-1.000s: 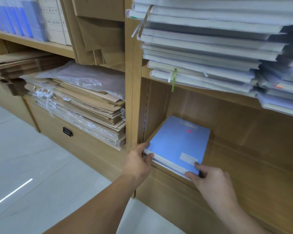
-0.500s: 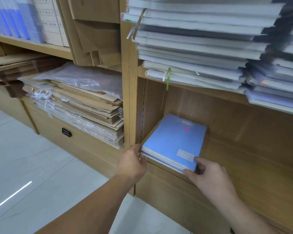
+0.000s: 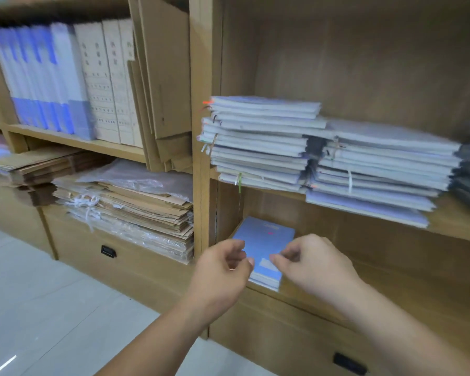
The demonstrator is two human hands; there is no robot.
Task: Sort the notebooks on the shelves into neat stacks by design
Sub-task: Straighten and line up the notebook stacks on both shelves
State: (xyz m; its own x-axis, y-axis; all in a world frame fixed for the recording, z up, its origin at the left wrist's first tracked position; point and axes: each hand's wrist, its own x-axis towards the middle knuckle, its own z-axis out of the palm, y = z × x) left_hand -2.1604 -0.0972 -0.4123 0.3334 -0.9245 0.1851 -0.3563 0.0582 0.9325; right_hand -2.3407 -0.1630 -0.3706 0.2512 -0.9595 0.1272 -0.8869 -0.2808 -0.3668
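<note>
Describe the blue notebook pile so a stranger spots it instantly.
Find the wooden shelving's right-hand bay. Below its shelf of pale notebook stacks, the blue notebook pile sits alone, front left. Unlike them it is short, its bright blue cover and white label facing up.

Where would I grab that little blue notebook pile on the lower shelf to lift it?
From the front, probably. The blue notebook pile lies flat, close against the compartment's left wall, so that side is blocked. Its near edge sits at the front of the lower shelf and its right side is free: pinch there, thumb on top.
</note>
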